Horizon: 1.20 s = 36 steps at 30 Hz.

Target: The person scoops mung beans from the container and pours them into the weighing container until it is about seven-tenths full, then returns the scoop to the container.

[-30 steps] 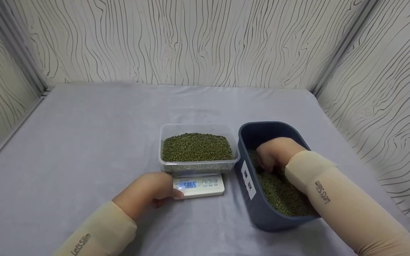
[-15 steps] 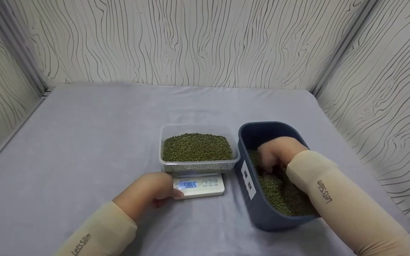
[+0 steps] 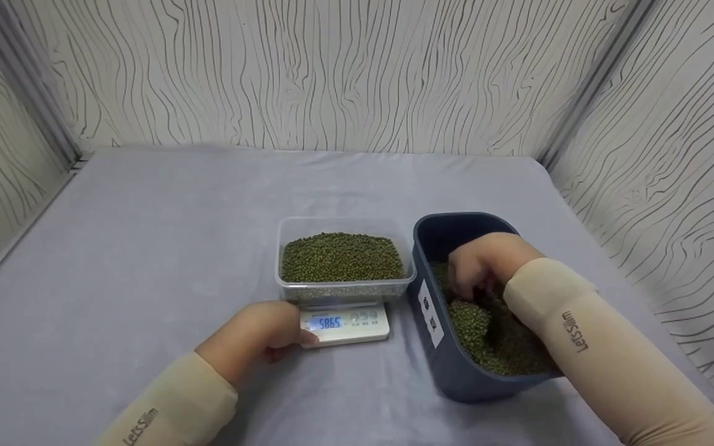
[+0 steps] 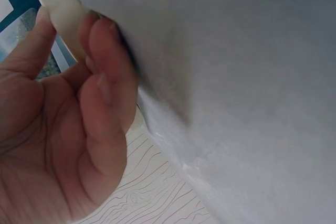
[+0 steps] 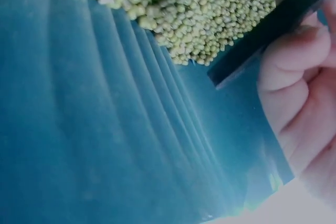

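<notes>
My left hand (image 3: 270,325) pinches the left end of a white kitchen scale (image 3: 366,331), thumb on top. The lit display reads 586.5. In the left wrist view, the left fingers curl beside the scale's pale edge (image 4: 65,22). On the scale sits a clear plastic box (image 3: 348,290) of mung beans (image 3: 341,257). My right hand (image 3: 478,263) is down inside a dark blue bin (image 3: 456,371) of mung beans, gripping a flat dark handle (image 5: 257,40), seemingly a scoop's. A rounded heap of beans (image 3: 470,319) rises just below this hand; the scoop's bowl is hidden.
The blue bin stands close against the box's right side and bears a white label (image 3: 431,314). A grey-lilac cloth (image 3: 177,217) covers the table. Wood-grain patterned panels (image 3: 332,74) close off the back and both sides.
Inside the bin, my right hand has shifted slightly and a rounded heap of beans has come up below it. The left hand, scale reading and box stay as they were.
</notes>
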Tool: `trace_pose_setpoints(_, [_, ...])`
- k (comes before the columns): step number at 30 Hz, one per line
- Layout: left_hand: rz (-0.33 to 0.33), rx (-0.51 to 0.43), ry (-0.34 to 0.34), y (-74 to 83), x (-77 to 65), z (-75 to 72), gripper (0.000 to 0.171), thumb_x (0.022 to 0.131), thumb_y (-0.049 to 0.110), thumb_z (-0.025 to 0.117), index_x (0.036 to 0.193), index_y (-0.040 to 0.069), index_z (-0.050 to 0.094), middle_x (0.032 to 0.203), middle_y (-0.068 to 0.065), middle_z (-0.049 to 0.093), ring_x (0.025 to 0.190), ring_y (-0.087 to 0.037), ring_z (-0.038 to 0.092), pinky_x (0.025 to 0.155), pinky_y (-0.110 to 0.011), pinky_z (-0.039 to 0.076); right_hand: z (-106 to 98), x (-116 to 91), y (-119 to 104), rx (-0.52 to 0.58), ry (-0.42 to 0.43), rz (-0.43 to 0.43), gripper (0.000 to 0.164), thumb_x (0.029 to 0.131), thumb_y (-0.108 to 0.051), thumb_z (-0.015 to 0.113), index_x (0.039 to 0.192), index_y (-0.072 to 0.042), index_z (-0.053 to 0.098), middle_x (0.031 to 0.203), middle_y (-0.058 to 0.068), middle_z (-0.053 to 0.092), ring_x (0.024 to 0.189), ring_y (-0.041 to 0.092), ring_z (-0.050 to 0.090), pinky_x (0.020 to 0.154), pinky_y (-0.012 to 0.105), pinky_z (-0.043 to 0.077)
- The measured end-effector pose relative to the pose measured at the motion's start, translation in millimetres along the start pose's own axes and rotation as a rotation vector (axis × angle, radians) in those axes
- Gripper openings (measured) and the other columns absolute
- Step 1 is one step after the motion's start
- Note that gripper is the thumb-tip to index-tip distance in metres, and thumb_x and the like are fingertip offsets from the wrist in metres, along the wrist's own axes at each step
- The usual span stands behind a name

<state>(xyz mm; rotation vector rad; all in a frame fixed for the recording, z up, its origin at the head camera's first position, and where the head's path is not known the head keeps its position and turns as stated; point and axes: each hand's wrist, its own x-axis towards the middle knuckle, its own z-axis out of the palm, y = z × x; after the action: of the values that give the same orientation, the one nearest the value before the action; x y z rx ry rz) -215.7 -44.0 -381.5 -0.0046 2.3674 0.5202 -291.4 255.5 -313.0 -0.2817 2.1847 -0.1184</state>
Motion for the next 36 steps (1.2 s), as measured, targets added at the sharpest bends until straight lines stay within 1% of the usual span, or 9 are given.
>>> trace_pose_setpoints(2, [0.010,0.024,0.003,0.0,-0.1,0.0,0.047,0.082,0.044,0.064,0.053,0.011,0.049,0.044,0.001,0.040,0.040,-0.010,0.040,0.041,-0.020,0.034,-1,-1,1,0.034,-0.013,-0.014,0.020,0.067,0.006,0.052,0.062,-0.013,0.058,0.056,-0.002,0.044,0.042,0.011,0.031,0.039,0.024,0.030])
trace_pose_setpoints(4, [0.014,0.023,0.001,-0.1,-0.2,0.2,0.046,0.082,0.044,0.064,0.054,0.010,0.050,0.045,0.000,0.041,0.041,-0.011,0.041,0.042,-0.021,0.034,-3,-3,2,0.058,-0.025,-0.033,0.021,0.068,0.007,0.051,0.063,-0.012,0.057,0.055,-0.002,0.043,0.043,0.011,0.029,0.041,0.024,0.031])
trace_pose_setpoints(8, [0.012,0.014,-0.001,0.0,0.2,0.3,0.044,0.082,0.045,0.064,0.060,0.007,0.054,0.046,-0.001,0.043,0.041,-0.012,0.042,0.042,-0.022,0.035,-5,-5,4,0.064,-0.046,-0.082,0.023,0.070,0.009,0.049,0.060,-0.012,0.054,0.055,-0.003,0.042,0.045,0.010,0.031,0.046,0.024,0.033])
trace_pose_setpoints(14, [0.003,0.044,-0.014,0.0,0.6,0.3,0.048,0.083,0.047,0.061,0.056,0.008,0.052,0.044,-0.001,0.043,0.040,-0.012,0.040,0.042,-0.022,0.033,-10,-10,7,0.067,-0.049,-0.122,0.026,0.069,0.009,0.048,0.055,-0.014,0.047,0.052,-0.004,0.040,0.045,0.009,0.033,0.046,0.023,0.034])
trace_pose_setpoints(20, [0.019,0.003,-0.008,-1.0,-0.6,0.6,0.043,0.082,0.043,0.063,0.062,0.006,0.054,0.045,-0.002,0.042,0.040,-0.012,0.039,0.040,-0.022,0.031,-16,-18,9,0.108,-0.038,-0.117,0.025,0.069,0.007,0.050,0.056,-0.014,0.050,0.053,-0.005,0.044,0.045,0.009,0.037,0.048,0.022,0.038])
trace_pose_setpoints(22, [0.020,0.000,-0.008,-1.2,-0.4,0.6,0.043,0.082,0.043,0.064,0.061,0.006,0.054,0.044,-0.002,0.042,0.040,-0.012,0.038,0.040,-0.022,0.030,-18,-21,10,0.111,-0.034,-0.124,0.024,0.069,0.007,0.050,0.057,-0.013,0.051,0.054,-0.005,0.046,0.046,0.009,0.038,0.048,0.022,0.039])
trace_pose_setpoints(29, [0.017,-0.022,-0.011,-1.3,1.6,1.6,0.042,0.082,0.043,0.064,0.068,0.005,0.053,0.047,-0.001,0.042,0.042,-0.012,0.040,0.041,-0.022,0.032,-24,-28,13,0.143,-0.018,-0.147,0.023,0.067,0.008,0.048,0.058,-0.013,0.050,0.054,-0.006,0.043,0.046,0.008,0.036,0.049,0.022,0.038])
trace_pose_setpoints(33, [0.024,-0.028,-0.002,-1.8,3.2,1.8,0.040,0.082,0.042,0.065,0.071,0.004,0.054,0.048,-0.001,0.043,0.043,-0.013,0.042,0.042,-0.022,0.035,-28,-31,15,0.171,-0.012,-0.155,0.023,0.065,0.009,0.047,0.057,-0.013,0.049,0.053,-0.006,0.042,0.046,0.008,0.035,0.048,0.022,0.037])
trace_pose_setpoints(36, [0.011,0.005,-0.007,-1.6,4.6,1.5,0.043,0.082,0.045,0.063,0.067,0.006,0.054,0.047,-0.001,0.043,0.042,-0.012,0.042,0.042,-0.022,0.034,-31,-33,17,0.182,-0.010,-0.164,0.023,0.066,0.008,0.046,0.057,-0.013,0.048,0.052,-0.005,0.042,0.045,0.008,0.034,0.048,0.021,0.037])
